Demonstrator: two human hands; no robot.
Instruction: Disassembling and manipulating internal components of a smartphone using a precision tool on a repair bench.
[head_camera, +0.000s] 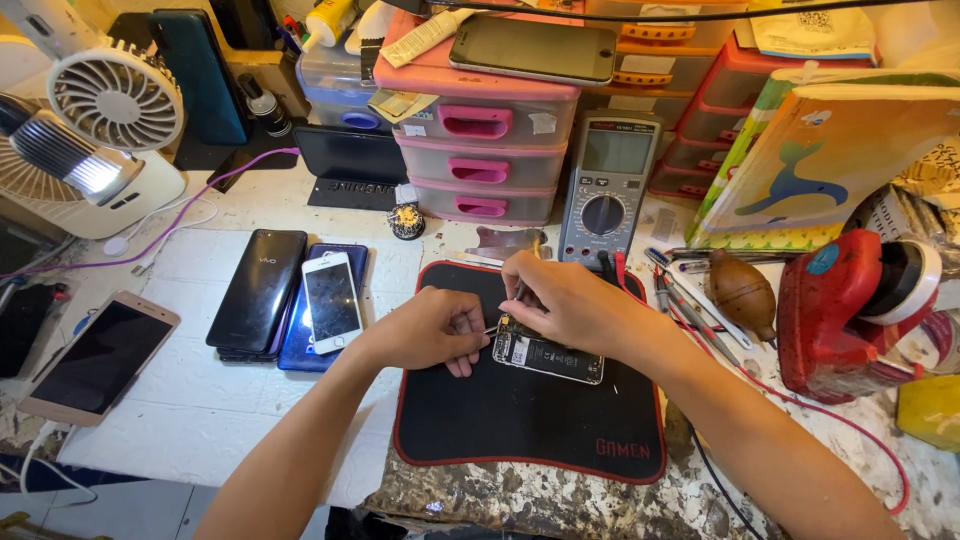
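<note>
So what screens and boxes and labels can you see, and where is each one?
Opened phone: on the black mat, under the left hand and right hand; white label.
White phone: left of the mat, dark screen.
Gold phone: far left, dark screen.
Grey meter: behind the mat, pale screen, round dial.
Pink drawers: at the back, a phone on top.

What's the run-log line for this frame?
left hand: steadies opened phone | right hand: thin tool on phone | surface: black mat
</note>
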